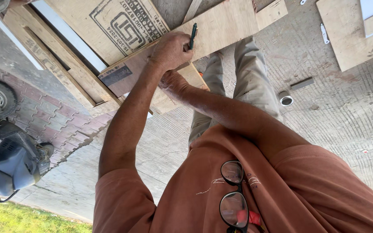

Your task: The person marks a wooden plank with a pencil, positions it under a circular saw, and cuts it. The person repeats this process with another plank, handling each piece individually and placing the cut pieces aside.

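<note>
Head view: the left hand (170, 51) is curled closed around a green pen (193, 35), tip up, over a plywood board (221, 26). The right hand (172, 82) lies under the left, on the board's near edge; its grip cannot be told. A tape roll (286, 99) sits on the concrete floor (346, 112), well apart.

Parked scooter (9, 159), eyeglasses (234, 196), tape roll (286, 99)
</note>
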